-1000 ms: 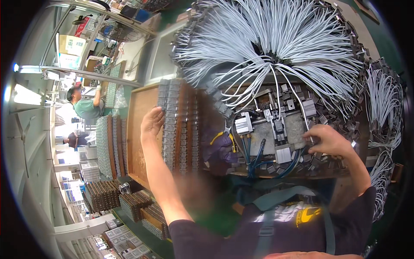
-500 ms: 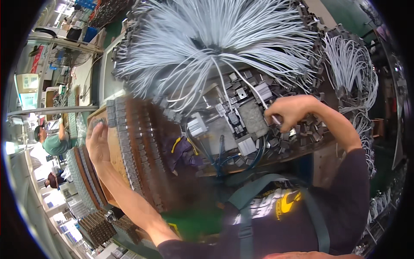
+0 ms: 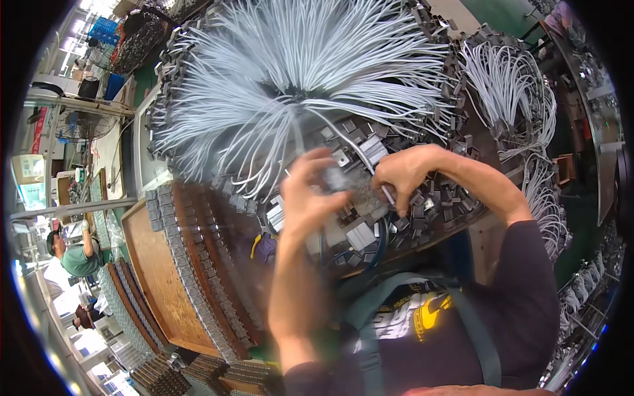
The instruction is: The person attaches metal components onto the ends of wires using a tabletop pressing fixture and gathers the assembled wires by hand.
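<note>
My right hand point(image 3: 404, 173) is closed round a white cable point(image 3: 353, 145), whose end sticks out below the fingers. That cable runs up to a large fanned bundle of white cables point(image 3: 317, 46). Beside it, blurred by motion, my left hand point(image 3: 305, 195) is over a metal fixture, thumb and fingers curled around a smeared light-grey piece point(image 3: 337, 178) that looks like a small metal block. A ribbed silver block point(image 3: 360, 236) of the fixture shows below the hands; much of the rest is hidden behind my left hand.
Loose dark metal pieces point(image 3: 456, 204) lie around the fixture. To the left, rows of grey blocks point(image 3: 173, 224) stand in a wooden tray point(image 3: 155, 270). A second cable bundle point(image 3: 505, 86) hangs at the right. A person in green point(image 3: 80, 259) is at the far left.
My left hand has moved right, from the rows of grey blocks to the fixture beside my right hand. My right hand keeps its grip on the cable. The view has shifted slightly.
</note>
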